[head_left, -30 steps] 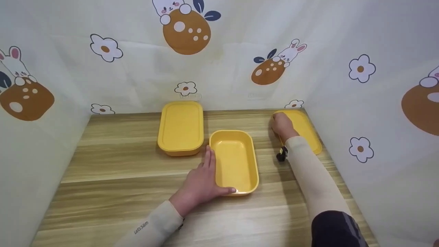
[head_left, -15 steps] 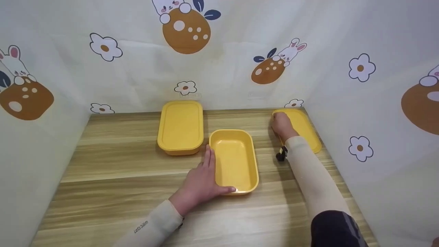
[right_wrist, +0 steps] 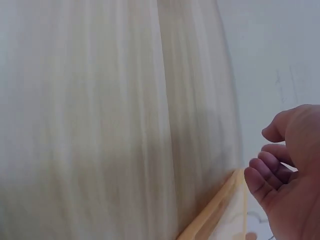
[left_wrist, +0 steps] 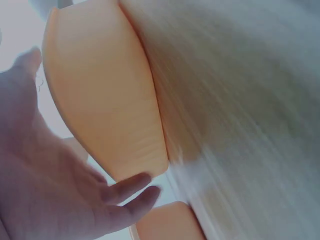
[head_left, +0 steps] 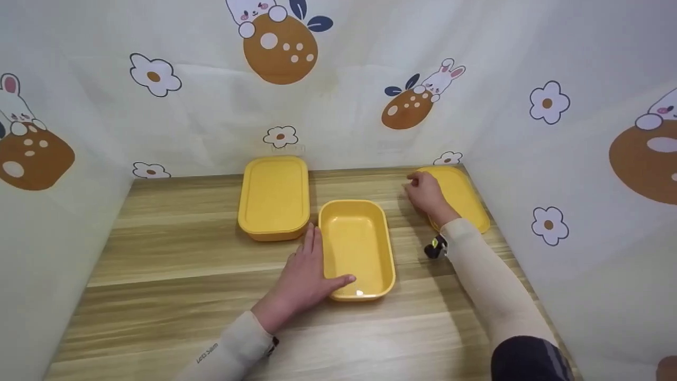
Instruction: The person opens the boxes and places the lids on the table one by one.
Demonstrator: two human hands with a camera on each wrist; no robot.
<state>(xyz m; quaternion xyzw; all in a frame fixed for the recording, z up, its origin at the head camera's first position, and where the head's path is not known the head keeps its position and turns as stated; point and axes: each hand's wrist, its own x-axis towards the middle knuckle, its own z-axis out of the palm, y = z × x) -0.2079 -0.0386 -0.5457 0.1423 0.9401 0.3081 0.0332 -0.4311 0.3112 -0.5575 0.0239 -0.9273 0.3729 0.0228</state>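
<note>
A lidless yellow rectangular food container (head_left: 357,254) stands on the wooden table, hollow side up. Along its left side lie the straight fingers of my left hand (head_left: 299,280), the thumb spread over the near left corner. The left wrist view shows two fingertips at the container's side wall (left_wrist: 105,95). At the back right lies a flat yellow lid (head_left: 463,198). My right hand (head_left: 427,194) hovers over the lid's left edge, its fingers loosely curled around nothing. In the right wrist view a gap shows between thumb and fingers, with the lid's edge (right_wrist: 215,210) just below them.
A second yellow container (head_left: 275,198) with its lid on stands back left, close to the lidless one. Wood-grain table (head_left: 174,254) surrounds them. Patterned cloth walls (head_left: 344,90) with rabbits and flowers enclose the back and both sides.
My right fingers have loosened and come away from the lid's left edge, shifting slightly left. My left thumb has lifted a little from the container's near rim. The head view has shifted slightly.
</note>
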